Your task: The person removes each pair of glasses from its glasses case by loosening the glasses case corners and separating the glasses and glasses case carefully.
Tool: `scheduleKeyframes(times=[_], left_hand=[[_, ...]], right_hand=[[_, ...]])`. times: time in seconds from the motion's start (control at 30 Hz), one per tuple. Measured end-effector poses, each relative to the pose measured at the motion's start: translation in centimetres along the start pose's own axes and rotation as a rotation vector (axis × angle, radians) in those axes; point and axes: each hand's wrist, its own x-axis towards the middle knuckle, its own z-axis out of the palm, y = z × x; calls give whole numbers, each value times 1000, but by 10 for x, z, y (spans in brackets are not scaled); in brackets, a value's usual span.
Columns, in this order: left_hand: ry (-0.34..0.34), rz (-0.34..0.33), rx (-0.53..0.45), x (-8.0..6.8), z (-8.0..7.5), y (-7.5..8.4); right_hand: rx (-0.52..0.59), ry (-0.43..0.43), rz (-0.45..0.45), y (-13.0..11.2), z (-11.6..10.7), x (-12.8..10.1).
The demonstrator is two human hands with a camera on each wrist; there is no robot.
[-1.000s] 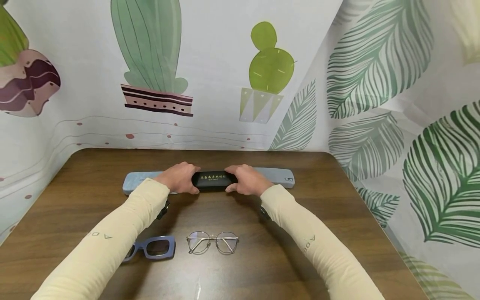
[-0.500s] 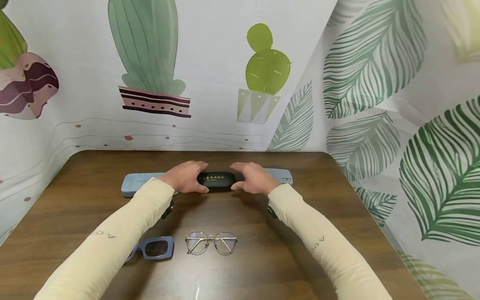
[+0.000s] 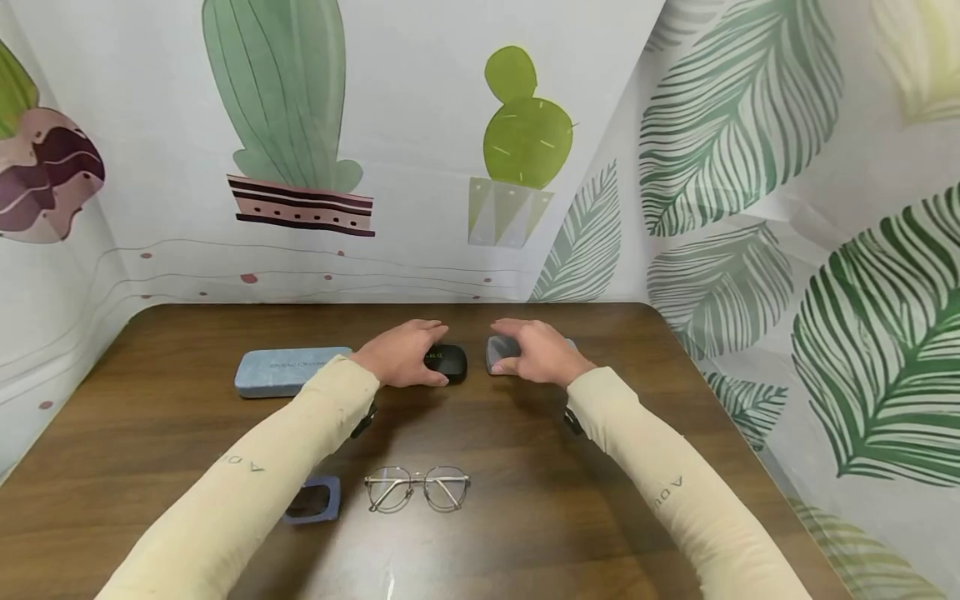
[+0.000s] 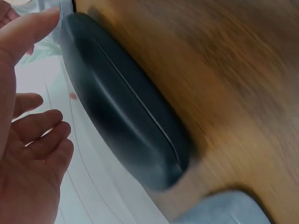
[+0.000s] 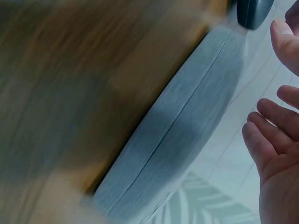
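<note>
My left hand (image 3: 401, 354) hovers over a black glasses case (image 3: 447, 364), covering its left part. In the left wrist view the thumb reaches toward the far end of this black case (image 4: 124, 102), and the fingers stay apart from it, loosely spread. Over a grey-blue glasses case (image 3: 495, 354) is my right hand (image 3: 543, 354), hiding most of that case. The right wrist view shows the same grey-blue case (image 5: 168, 126) lying on the table, with loosely bent fingers (image 5: 275, 126) off to its side. Neither hand grips anything.
A light blue glasses case (image 3: 281, 371) lies left of the black one. Wire-rimmed eyeglasses (image 3: 417, 480) rest nearer the front. Purple-blue sunglasses (image 3: 334, 500) are partly hidden by my left sleeve. A patterned cloth wall (image 3: 420, 258) stands behind the wooden table (image 3: 525, 533).
Both hands have moved right: the right one from the black case's end to over the grey-blue case, the left one farther over the black case. More of the light blue case shows.
</note>
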Motion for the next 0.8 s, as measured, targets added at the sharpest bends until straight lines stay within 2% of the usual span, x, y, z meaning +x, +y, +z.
scheduleKeyframes(times=[0.4, 0.6, 0.8], left_hand=[[2, 87, 54, 27, 11, 31], [10, 122, 70, 38, 19, 46], [0, 131, 46, 50, 24, 57]], right_hand=[[-17, 13, 116, 44, -7, -21], [14, -12, 161, 60, -10, -31], [41, -49, 202, 75, -13, -39]])
